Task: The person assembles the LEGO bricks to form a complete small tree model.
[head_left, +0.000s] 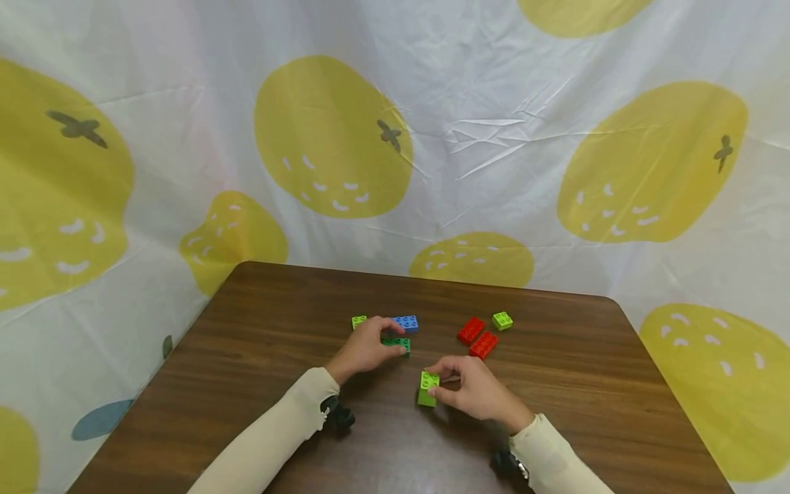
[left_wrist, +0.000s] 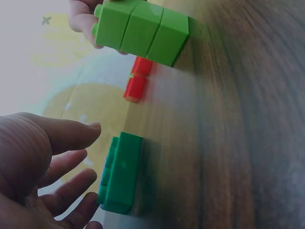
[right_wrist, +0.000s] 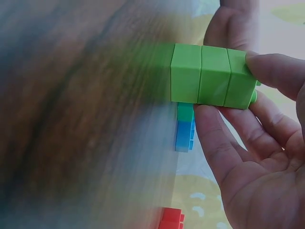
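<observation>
A stack of three light green toy bricks [head_left: 427,396] stands upright on the table, studs up. My right hand [head_left: 478,390] holds it from the right between thumb and fingers; the seams between its bricks show in the right wrist view, where the thumb [right_wrist: 276,71] lies by the top brick. My left hand [head_left: 367,348] hovers with spread, loosely bent fingers around a dark green brick [head_left: 400,343]. In the left wrist view a gap shows between the thumb [left_wrist: 71,135] and this green brick [left_wrist: 125,174]. Just behind it lies a blue brick [head_left: 406,323].
Two red bricks [head_left: 472,330] lie side by side at the right, with a small light green brick [head_left: 503,320] behind them. Another light green brick [head_left: 358,320] shows beyond the left hand. A fruit-print curtain [head_left: 469,137] hangs behind the wooden table [head_left: 296,295].
</observation>
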`<act>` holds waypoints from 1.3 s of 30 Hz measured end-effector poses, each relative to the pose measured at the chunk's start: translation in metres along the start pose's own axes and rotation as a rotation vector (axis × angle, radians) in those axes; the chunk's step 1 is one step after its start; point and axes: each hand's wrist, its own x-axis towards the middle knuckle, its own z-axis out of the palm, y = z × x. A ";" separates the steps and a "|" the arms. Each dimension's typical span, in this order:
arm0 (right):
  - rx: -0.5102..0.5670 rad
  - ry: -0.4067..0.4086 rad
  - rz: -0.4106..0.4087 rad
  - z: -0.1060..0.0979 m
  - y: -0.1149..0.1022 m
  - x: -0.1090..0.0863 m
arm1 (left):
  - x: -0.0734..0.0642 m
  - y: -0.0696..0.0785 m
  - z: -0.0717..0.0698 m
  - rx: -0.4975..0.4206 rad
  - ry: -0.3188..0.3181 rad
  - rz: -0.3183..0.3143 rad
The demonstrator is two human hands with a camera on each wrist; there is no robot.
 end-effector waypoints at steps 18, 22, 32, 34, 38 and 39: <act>0.004 -0.019 0.002 0.000 0.002 -0.002 | 0.003 -0.016 0.008 0.063 -0.065 -0.055; 0.010 -0.017 0.001 0.000 0.002 -0.002 | 0.003 -0.017 0.008 0.071 -0.079 -0.067; -0.020 -0.021 0.000 0.000 0.000 -0.001 | 0.004 -0.017 0.004 0.055 -0.117 -0.065; -0.036 -0.021 -0.010 -0.001 0.001 -0.001 | 0.002 -0.015 0.002 0.050 -0.129 -0.067; -0.067 -0.014 -0.031 -0.001 0.000 0.000 | -0.001 -0.009 -0.003 0.024 -0.139 -0.060; -0.073 -0.011 -0.030 -0.002 0.000 0.000 | -0.003 -0.007 -0.004 0.013 -0.138 -0.057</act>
